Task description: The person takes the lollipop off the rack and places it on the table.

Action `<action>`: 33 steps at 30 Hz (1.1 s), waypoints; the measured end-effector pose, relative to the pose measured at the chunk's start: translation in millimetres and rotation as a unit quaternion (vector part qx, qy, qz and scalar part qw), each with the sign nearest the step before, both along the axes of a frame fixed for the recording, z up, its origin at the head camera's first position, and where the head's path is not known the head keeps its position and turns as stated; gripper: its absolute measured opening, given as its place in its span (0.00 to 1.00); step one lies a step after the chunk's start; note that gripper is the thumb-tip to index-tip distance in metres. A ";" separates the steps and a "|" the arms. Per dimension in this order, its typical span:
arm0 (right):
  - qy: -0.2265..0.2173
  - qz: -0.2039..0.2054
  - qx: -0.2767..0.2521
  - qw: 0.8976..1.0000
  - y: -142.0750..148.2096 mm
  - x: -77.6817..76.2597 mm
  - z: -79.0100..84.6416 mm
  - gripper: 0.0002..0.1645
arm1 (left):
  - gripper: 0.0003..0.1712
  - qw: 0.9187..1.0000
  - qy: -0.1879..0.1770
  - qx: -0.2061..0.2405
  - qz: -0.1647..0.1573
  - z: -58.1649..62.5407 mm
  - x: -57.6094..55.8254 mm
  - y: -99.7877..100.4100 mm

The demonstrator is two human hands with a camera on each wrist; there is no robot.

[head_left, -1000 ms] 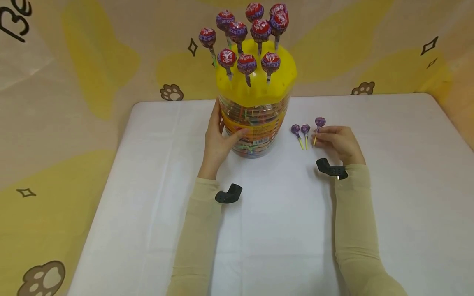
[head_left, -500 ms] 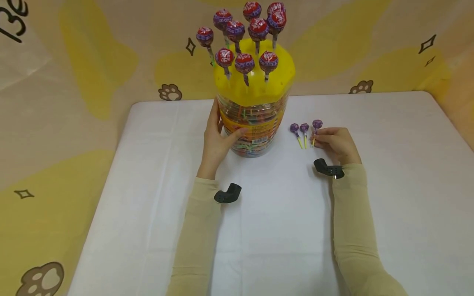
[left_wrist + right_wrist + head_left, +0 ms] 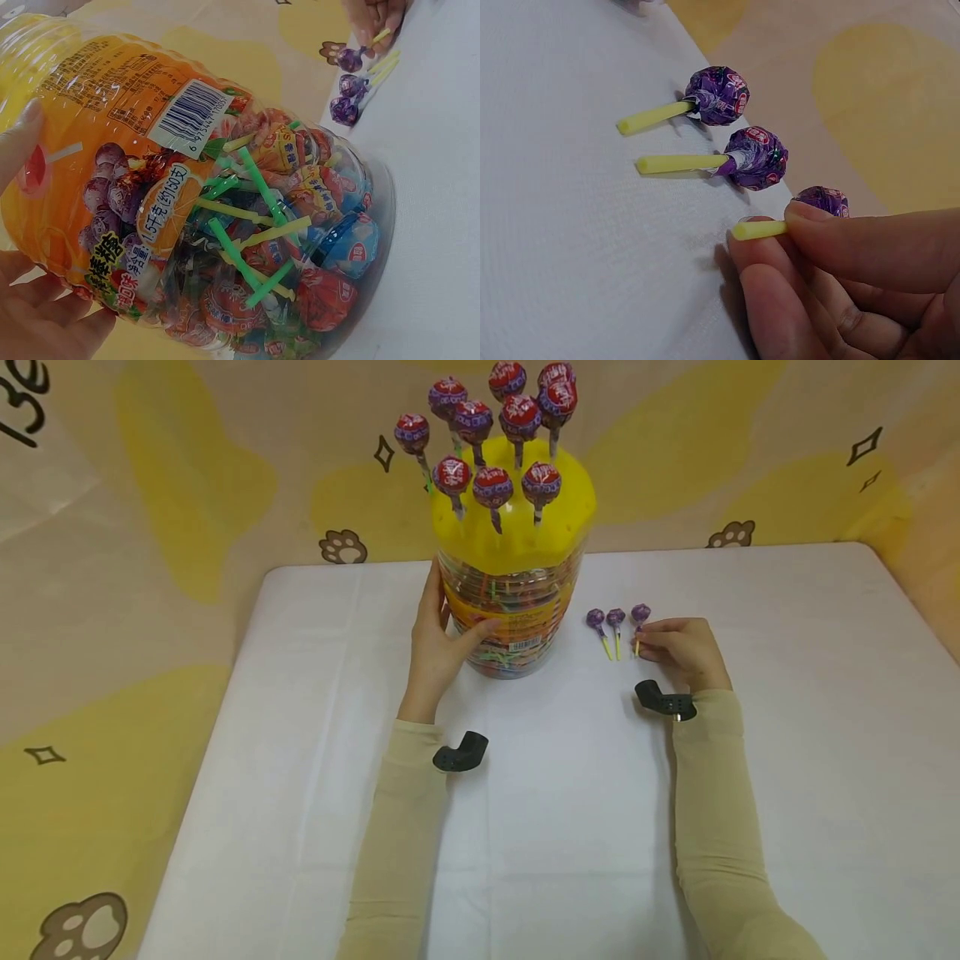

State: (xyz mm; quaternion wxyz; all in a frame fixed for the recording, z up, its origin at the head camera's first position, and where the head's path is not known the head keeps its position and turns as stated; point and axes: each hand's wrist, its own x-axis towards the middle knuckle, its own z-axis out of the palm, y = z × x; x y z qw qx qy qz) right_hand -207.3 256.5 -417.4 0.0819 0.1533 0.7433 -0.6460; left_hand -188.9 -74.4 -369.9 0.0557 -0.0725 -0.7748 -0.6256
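My left hand (image 3: 437,652) grips the side of a clear plastic jar (image 3: 135,195) full of wrapped lollipops, its thumb across the orange label. Between thumb and fingers, my right hand (image 3: 686,647) pinches the yellow stick of a purple-wrapped lollipop (image 3: 821,199), held at the table surface. Just left of it lie two more purple lollipops, one nearer (image 3: 756,157) and one farther (image 3: 716,96), with sticks toward me. The jar has a yellow lid (image 3: 517,539), from which several larger red and purple lollipops (image 3: 492,487) stand upright.
A white cloth covers the table (image 3: 555,827), whose far edge meets a yellow and beige patterned backdrop (image 3: 675,460). The jar stands near that far edge, left of the small lollipops.
My right hand has brought its lollipop slightly down and closer to the two lying ones. The left hand keeps its grip on the jar; the head view shifts a little.
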 end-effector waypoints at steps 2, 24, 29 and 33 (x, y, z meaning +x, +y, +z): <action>-0.003 0.001 0.002 1.000 -0.2 -0.1 0.6 0.11 | 0.54 1.000 -0.002 0.000 0.000 0.0 -0.2 -0.1; 0.006 0.013 0.099 0.995 -2.7 -1.4 1.6 0.12 | 0.54 1.000 0.004 0.004 0.001 0.2 -0.2 -1.2; 0.009 0.012 0.095 0.995 -3.1 0.0 1.6 0.17 | 0.54 1.000 0.005 0.005 -0.001 1.0 0.8 -0.9; 0.021 0.001 0.092 0.996 -3.4 1.6 1.8 0.15 | 0.54 1.000 0.002 0.004 -0.003 1.5 0.9 -0.7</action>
